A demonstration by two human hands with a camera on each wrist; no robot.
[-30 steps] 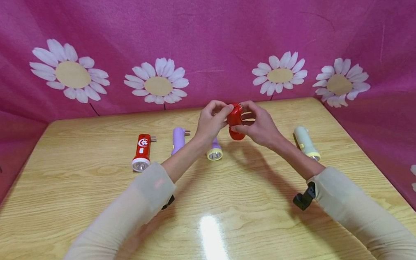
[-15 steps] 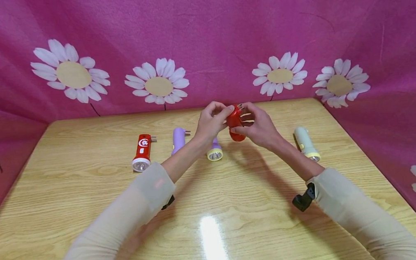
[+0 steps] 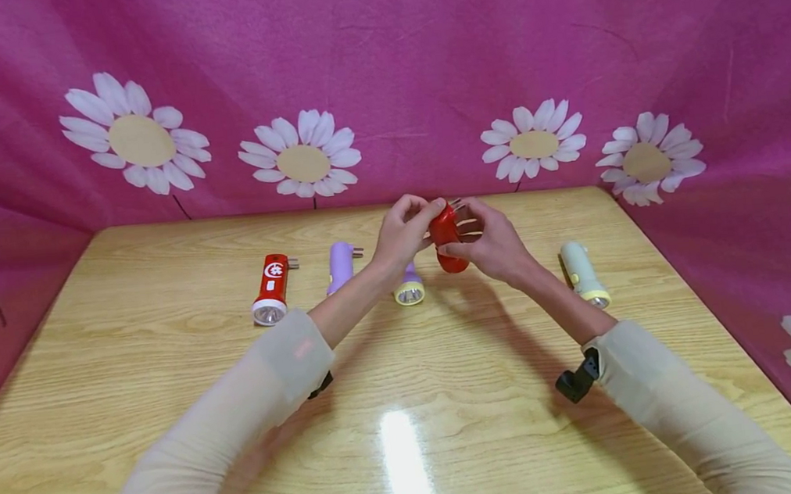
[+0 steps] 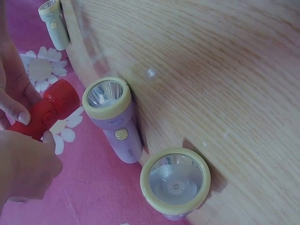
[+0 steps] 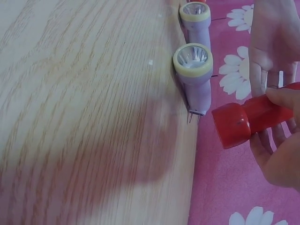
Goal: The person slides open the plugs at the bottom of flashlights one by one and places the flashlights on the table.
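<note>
Between my two hands, above the far part of the table, is a red flashlight. Its wide head points down toward the table, and metal plug prongs stick out near its upper end. My left hand pinches the upper end with thumb and fingers. Lower down, my right hand grips the body, its thumb across the near side. The left wrist view shows the side of the red flashlight with a round raised part on it. In the right wrist view the red head is plain, its lens out of sight.
On the wooden table lie a red flashlight with white rim, a purple one, another purple one with yellow rim, and a pale green one. My left forearm partly covers the purple ones. Pink flowered cloth stands behind.
The red flashlight's head end has dropped slightly toward me, and the prongs have tipped a little. Both hands keep their hold almost in place.
</note>
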